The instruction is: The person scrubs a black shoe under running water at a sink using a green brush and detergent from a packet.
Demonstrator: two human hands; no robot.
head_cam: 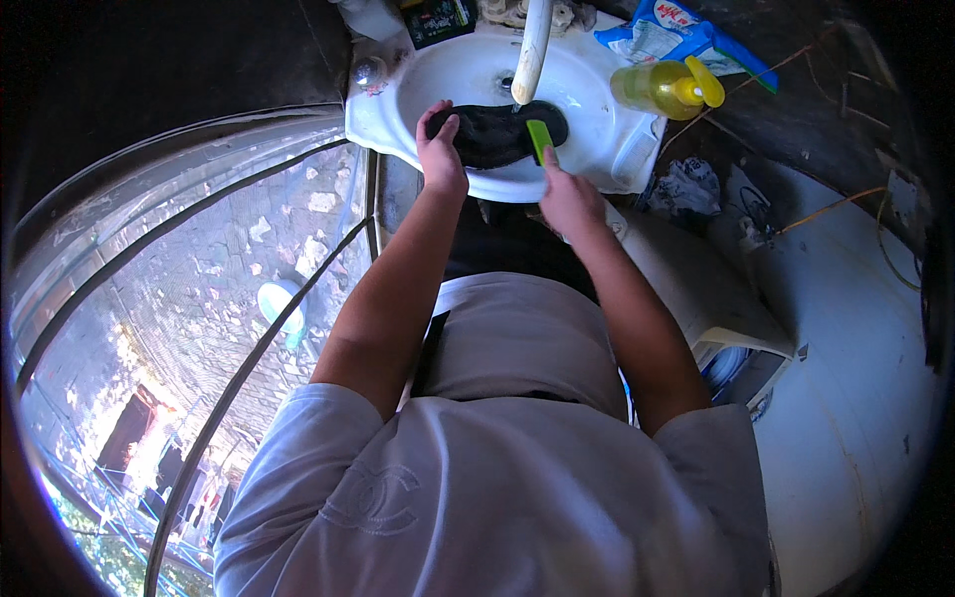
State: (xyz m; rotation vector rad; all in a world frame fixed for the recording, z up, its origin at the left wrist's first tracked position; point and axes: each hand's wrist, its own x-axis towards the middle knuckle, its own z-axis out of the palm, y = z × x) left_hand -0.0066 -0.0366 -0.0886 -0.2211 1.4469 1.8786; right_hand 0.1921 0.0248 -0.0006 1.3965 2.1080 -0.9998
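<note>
A black shoe sole (492,136), perhaps the bottom of a slipper or shoe, lies across the front of a white ceramic washbasin (433,74). Its left end is gripped by my left hand (442,153), thumb on top. My right hand (571,198) holds a brush with a green back (539,140) against the sole's right part; its bristles are mostly hidden. Directly above the sole ends a whitish faucet spout (531,63), with a little water seen at its tip.
On the basin's right rim lies a pump bottle of yellow-green liquid (660,88), near a blue plastic packet (671,37). A black box (438,21) is at the back left. A window (224,246) borders the left side, and a white appliance (694,283) stands at right.
</note>
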